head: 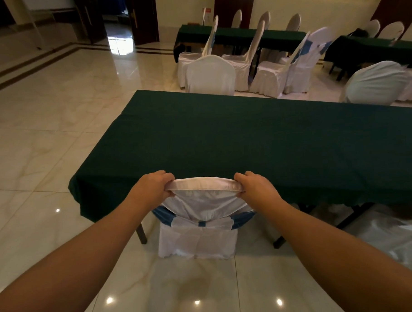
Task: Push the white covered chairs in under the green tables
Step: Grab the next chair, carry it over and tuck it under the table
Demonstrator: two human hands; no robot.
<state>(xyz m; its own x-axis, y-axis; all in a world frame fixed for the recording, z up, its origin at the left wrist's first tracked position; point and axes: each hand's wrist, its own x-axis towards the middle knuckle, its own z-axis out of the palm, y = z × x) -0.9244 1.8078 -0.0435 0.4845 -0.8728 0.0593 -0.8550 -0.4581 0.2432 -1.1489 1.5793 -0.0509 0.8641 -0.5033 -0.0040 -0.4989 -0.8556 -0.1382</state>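
Note:
A white covered chair (202, 210) with a blue sash stands right in front of me, its back against the near edge of a long green table (235, 140). Its seat is hidden under the tablecloth. My left hand (154, 185) grips the left end of the chair's top rail. My right hand (253, 184) grips the right end. Both arms are stretched out forward.
Several more white covered chairs (211, 75) stand beyond the table's far edge, some turned away from a second green table (237, 35) at the back. A third green table (372, 47) is at the right. Shiny tiled floor (45, 129) spreads to the left. An open doorway (119, 30) lies far back.

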